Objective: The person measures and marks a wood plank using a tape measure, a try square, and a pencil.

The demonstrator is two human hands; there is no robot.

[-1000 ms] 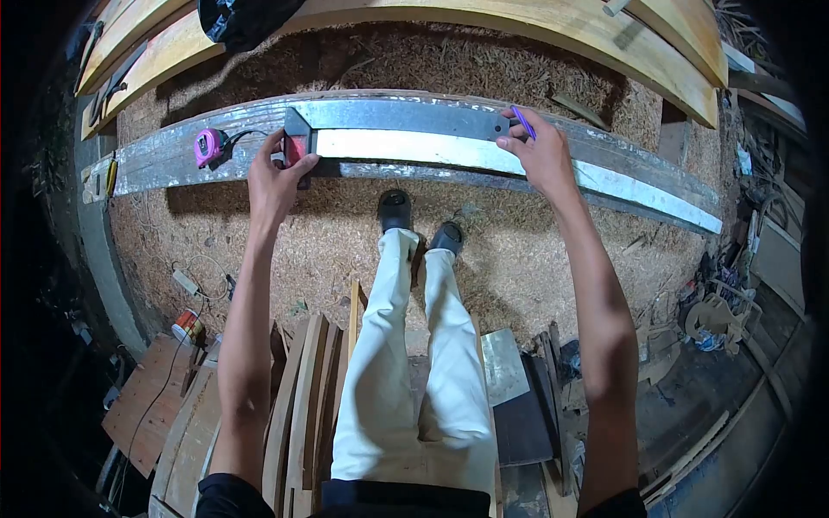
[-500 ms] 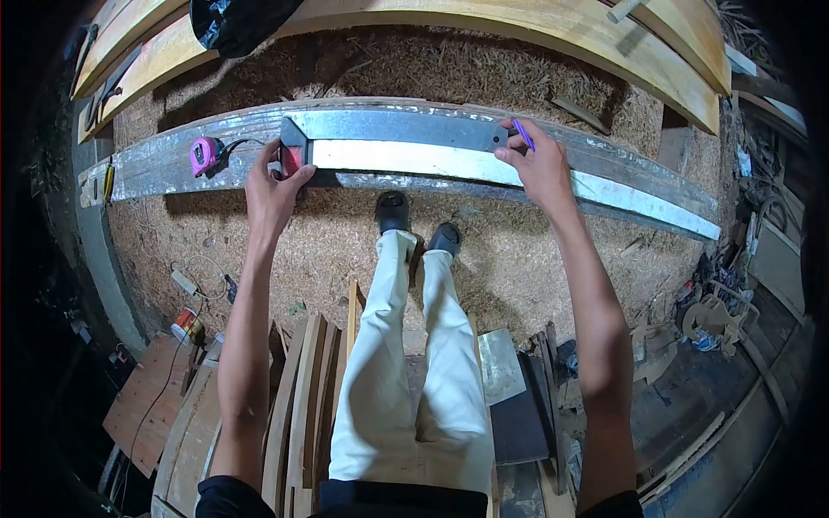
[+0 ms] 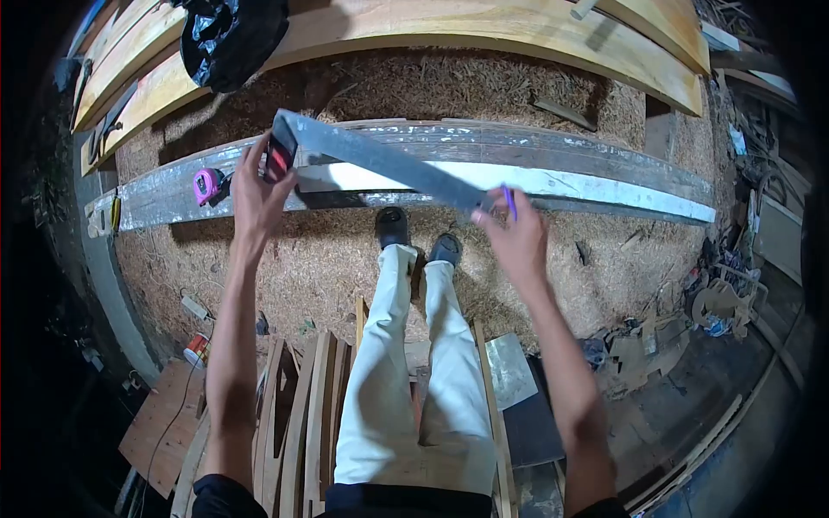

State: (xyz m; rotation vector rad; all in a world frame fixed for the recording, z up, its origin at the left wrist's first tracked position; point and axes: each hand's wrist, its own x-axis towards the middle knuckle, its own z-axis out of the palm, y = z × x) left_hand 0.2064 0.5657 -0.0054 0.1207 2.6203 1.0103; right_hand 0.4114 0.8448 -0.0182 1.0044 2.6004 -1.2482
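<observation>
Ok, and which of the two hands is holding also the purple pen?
The right hand, at the free end of the metal blade, holds the purple pen; the left hand grips the red-and-black handle.

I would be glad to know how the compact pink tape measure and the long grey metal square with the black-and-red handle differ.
The grey metal square is long, straight and flat-bladed, whereas the pink tape measure is compact and rounded. The square is held at a slant between the left hand and right hand, while the tape measure lies on the weathered plank.
</observation>
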